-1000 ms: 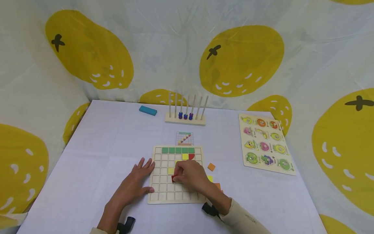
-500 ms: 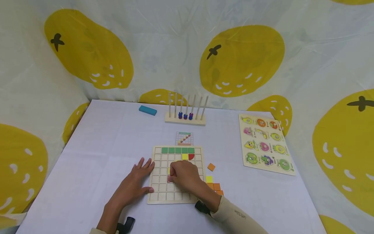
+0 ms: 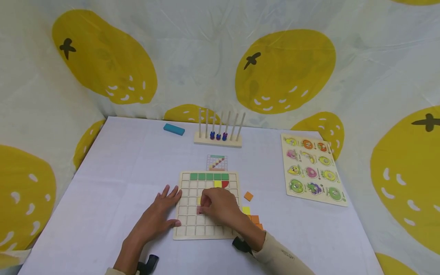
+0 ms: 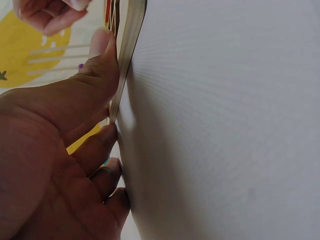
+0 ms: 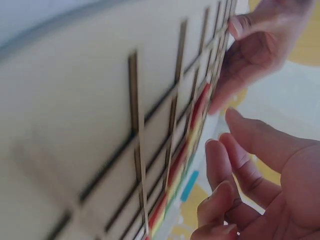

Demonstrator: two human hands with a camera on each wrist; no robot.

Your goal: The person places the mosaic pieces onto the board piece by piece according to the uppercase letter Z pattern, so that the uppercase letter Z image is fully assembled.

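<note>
My left hand [image 3: 160,211] lies with fingers spread at the left edge of a wooden grid board [image 3: 191,230]. In the left wrist view, its thumb [image 4: 102,65] touches the board's side. Over the board's middle hovers my right hand [image 3: 220,204], which covers several cells. The right wrist view has this hand [image 5: 260,185] with bent fingers parted from the thumb and nothing between them. A red piece [image 5: 200,105] sits in the grid near its fingertips. Green squares [image 3: 209,177] fill part of the top row, above a yellow square [image 3: 218,184] and a red quarter-circle piece [image 3: 225,184].
Loose orange squares [image 3: 254,219] and a yellow square [image 3: 246,210] lie right of the board, with one orange square [image 3: 248,196] apart. Beyond are a pattern card [image 3: 217,162], a peg stand with beads [image 3: 218,143] and a teal block [image 3: 173,129]. A fruit puzzle [image 3: 311,170] lies right.
My right hand moved left with a red piece to a cell below a yellow square. Its fingers have since parted from the piece. The left hand has stayed still.
</note>
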